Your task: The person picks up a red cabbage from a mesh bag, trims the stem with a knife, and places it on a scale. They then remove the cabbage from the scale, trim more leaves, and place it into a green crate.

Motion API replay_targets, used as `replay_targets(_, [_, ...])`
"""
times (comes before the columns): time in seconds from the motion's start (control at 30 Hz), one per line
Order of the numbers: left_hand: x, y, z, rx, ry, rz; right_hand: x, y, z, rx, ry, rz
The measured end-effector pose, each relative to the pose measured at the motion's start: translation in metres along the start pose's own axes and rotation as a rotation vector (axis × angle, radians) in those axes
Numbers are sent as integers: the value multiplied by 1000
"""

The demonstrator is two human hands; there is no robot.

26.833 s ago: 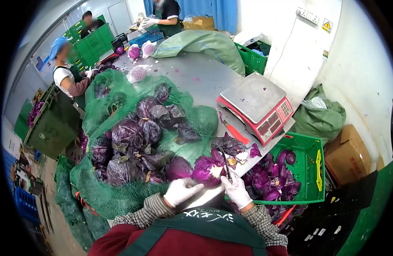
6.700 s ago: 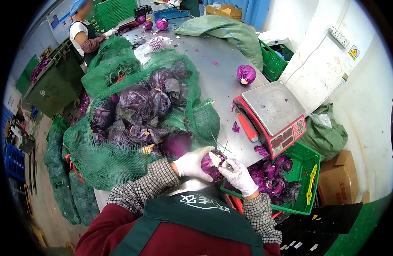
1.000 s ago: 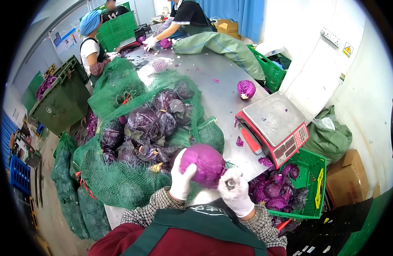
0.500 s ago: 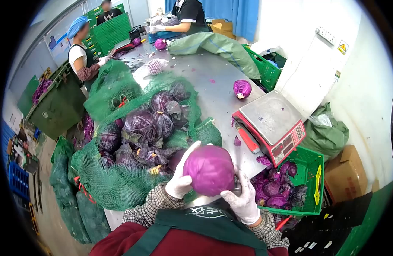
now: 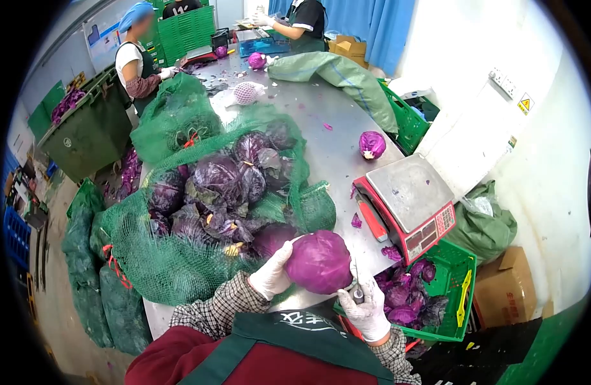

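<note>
Steel table point(image 5: 330, 154) runs away toward the worker's 12. Open green net sack point(image 5: 167, 273) at 10, dark cabbages on the mesh. Green crate point(image 5: 454, 260) with purple leaves at 3. Red-sided scale point(image 5: 408, 192) at 2. Held cabbage point(image 5: 319, 262) dead ahead at 12, over the near table edge, between the hands. Left hand point(image 5: 269, 277) cups its 9 o'clock side, part-open. Right hand point(image 5: 366, 308), 4 o'clock of it, curls round a metal-ended tool point(image 5: 357, 294), likely a knife; can't tell from here whether it touches.

Change: seconds ago the head in hand shows a pale cut end; now smooth purple skin faces up. Same head? Can't tell. My read: visible side looks stripped of dark leaves, handling unfinished.
</note>
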State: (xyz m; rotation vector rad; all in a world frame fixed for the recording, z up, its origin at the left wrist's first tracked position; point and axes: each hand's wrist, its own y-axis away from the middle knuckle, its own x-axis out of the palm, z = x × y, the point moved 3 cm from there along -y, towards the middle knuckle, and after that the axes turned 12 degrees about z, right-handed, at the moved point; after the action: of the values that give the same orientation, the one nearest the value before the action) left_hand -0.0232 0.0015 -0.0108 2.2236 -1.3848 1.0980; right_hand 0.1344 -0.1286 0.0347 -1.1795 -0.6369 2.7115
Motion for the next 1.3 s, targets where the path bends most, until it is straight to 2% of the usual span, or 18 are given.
replay_targets(0.13, [7, -5, 0, 53, 70, -19, 4, -1, 1, -39, 73, -113])
replay_targets(0.23, [2, -7, 3, 121, 27, -15, 9, 4, -4, 87, -9, -187])
replay_targets(0.37, [3, -11, -6, 167, 266, -1, 6, -2, -5, 70, 72, -343])
replay_targets(0.4, [8, -12, -4, 105, 169, -2, 6, -1, -5, 79, 94, -378])
replay_targets(0.43, [16, -12, 0, 44, 73, -5, 7, 6, -10, 98, 369, -370])
replay_targets(0.47, [20, -11, 3, -14, -21, -9, 6, 6, -16, 168, 239, -381])
replay_targets(0.53, [4, 1, 21, -353, 195, 142, 5, 9, -32, 347, -90, -417])
replay_targets(0.63, [3, 11, 32, -385, 289, 153, 5, 4, -43, 349, -98, -405])
replay_targets(0.73, [11, -1, 26, -268, 132, 215, 3, 3, -45, 563, -547, -387])
replay_targets(0.77, [16, -4, 22, -232, 84, 183, 11, 20, -68, 531, -367, -298])
replay_targets(0.83, [17, -5, 15, -127, -338, 94, 8, 39, -99, 347, 173, -256])
replay_targets(0.87, [17, -4, 13, -75, -545, 47, 11, 49, -107, 394, 99, -212])
replay_targets(0.9, [-3, -5, 18, -31, -1098, 9, 14, 59, -115, 445, 27, -170])
replay_targets(0.93, [0, -4, 16, -19, -1370, -56, 11, 56, -108, 497, -40, -130])
replay_targets(1.0, [-17, -4, 32, -89, -1489, -151, 18, 48, -73, 641, -503, -49])
replay_targets(1.17, [9, -12, 30, -496, -1680, -39, 61, 51, -76, 220, -118, 131])
replay_targets(1.27, [2, -12, 38, -298, -2004, -10, 65, 50, -82, 142, 4, 130])
replay_targets(1.3, [-7, -13, 42, -247, -1943, 8, 65, 48, -81, 113, 40, 116])
